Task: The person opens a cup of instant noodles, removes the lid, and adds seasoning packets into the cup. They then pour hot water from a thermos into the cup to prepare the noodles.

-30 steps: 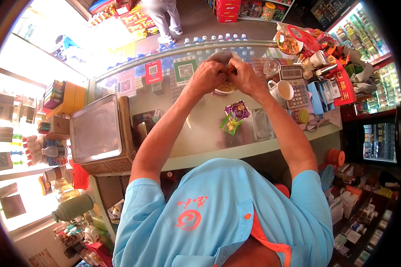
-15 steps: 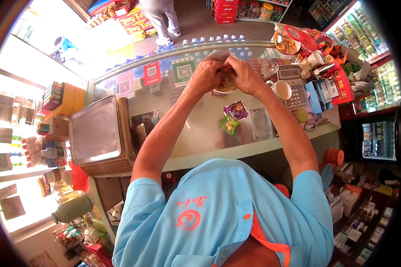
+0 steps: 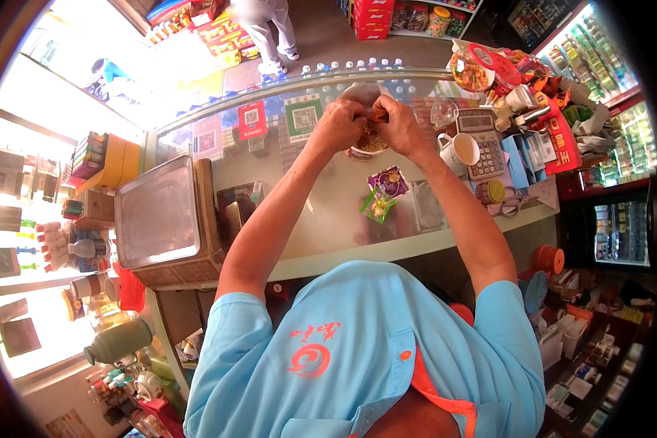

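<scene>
My left hand [image 3: 339, 124] and my right hand [image 3: 401, 128] meet above a round white bowl [image 3: 365, 150] of yellowish noodles on the glass counter [image 3: 321, 219]. Between the fingertips of both hands I pinch a small orange sachet [image 3: 377, 114] over the bowl. Two more small sachets, one purple [image 3: 389, 181] and one green [image 3: 377, 206], lie on the counter just nearer to me than the bowl. My forearms reach out from my light blue shirt.
A metal-lidded wooden box [image 3: 164, 212] stands at my left. A white mug [image 3: 461, 151], a calculator [image 3: 482, 142] and a crowded rack of small goods [image 3: 533, 95] sit at the right. A person's legs [image 3: 266, 29] stand beyond the counter. Shelves line both sides.
Both hands stay together over the bowl, shifting slightly as the fingers work at the sachet. Nothing else has moved.
</scene>
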